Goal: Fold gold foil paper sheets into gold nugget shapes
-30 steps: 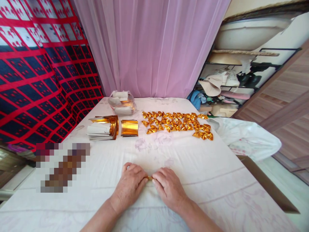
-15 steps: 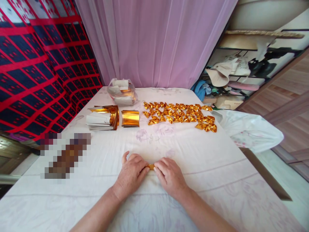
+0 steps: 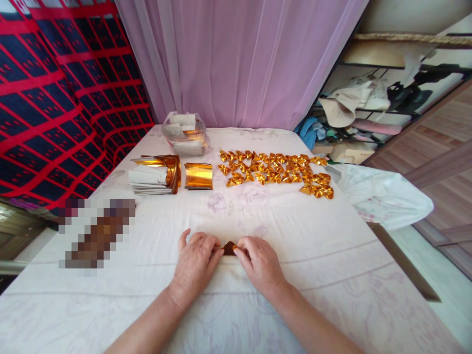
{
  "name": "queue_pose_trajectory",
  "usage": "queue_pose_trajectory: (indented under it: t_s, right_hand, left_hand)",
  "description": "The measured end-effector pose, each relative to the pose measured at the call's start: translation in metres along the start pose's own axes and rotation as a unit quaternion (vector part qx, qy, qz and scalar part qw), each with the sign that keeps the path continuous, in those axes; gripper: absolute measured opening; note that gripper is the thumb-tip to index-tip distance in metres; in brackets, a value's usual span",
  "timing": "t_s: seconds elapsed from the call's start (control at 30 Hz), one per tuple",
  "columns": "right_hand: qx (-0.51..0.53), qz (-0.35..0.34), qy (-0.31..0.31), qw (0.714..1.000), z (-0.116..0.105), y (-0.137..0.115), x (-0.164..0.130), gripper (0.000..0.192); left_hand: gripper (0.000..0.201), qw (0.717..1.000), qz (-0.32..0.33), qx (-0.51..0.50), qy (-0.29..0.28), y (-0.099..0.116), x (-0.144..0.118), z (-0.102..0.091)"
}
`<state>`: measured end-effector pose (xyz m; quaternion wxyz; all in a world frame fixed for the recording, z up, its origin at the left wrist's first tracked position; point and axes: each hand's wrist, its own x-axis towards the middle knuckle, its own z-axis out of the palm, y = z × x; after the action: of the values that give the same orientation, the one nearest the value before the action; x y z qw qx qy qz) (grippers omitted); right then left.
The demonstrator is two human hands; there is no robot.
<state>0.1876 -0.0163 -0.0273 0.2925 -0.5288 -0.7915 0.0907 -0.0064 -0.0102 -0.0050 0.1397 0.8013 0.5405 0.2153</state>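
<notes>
Centrally, left hand (image 3: 195,263), right hand (image 3: 260,263) pinching gold foil piece (image 3: 228,248), open cloth (image 3: 332,255) around.

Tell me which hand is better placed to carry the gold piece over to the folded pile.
Right, probably. Both the left hand and the right hand pinch the gold piece, but the folded pile lies ahead and to the right, so the right hand has the straighter path.

Folded gold foil pieces (image 3: 276,172) spread on the white tabletop (image 3: 332,275), gold foil sheet stacks (image 3: 157,174), clear plastic bag (image 3: 185,133), pink curtain (image 3: 239,59) behind
</notes>
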Motion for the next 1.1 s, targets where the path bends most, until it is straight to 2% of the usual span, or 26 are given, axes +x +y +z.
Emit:
queue_pose_trajectory:
  t_s: [0.67,1.1]
  right_hand:
    - [-0.031,-0.007,-0.008,0.999,-0.001,0.0009,0.0001,0.015]
    - [-0.025,-0.01,-0.017,0.999,-0.0041,-0.0019,0.0012,0.018]
  left_hand:
    - [0.003,1.0,-0.003,-0.006,-0.017,-0.0015,0.0023,-0.0013]
    - [0.021,0.999,0.038,0.021,-0.016,-0.0044,0.001,-0.0006]
